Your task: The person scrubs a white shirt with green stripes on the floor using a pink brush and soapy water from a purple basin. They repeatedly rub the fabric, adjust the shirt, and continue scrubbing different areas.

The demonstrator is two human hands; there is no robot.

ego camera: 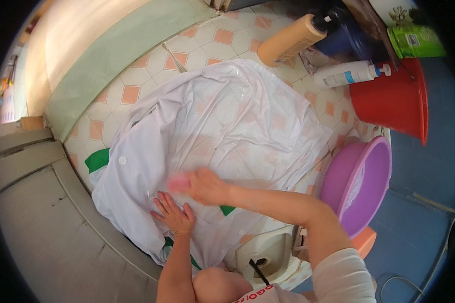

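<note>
A white garment (227,125) with buttons and green trim is spread over the tiled floor. It looks wet, and the tile pattern shows through its thin cloth. My left hand (174,217) lies flat on the cloth with its fingers apart, holding nothing. Just up and to the right of it, my right hand (208,187) grips a pink object (179,182), possibly a scrubbing brush. Motion blurs both that hand and the object, so its exact kind and whether it touches the cloth are unclear.
A purple basin (331,181) and a red bucket (388,102) stand on the right. Near them are an orange bottle (288,41) and a white pump bottle (343,74). A squat toilet (244,252) lies close by my knee. A grey door (60,227) borders the left.
</note>
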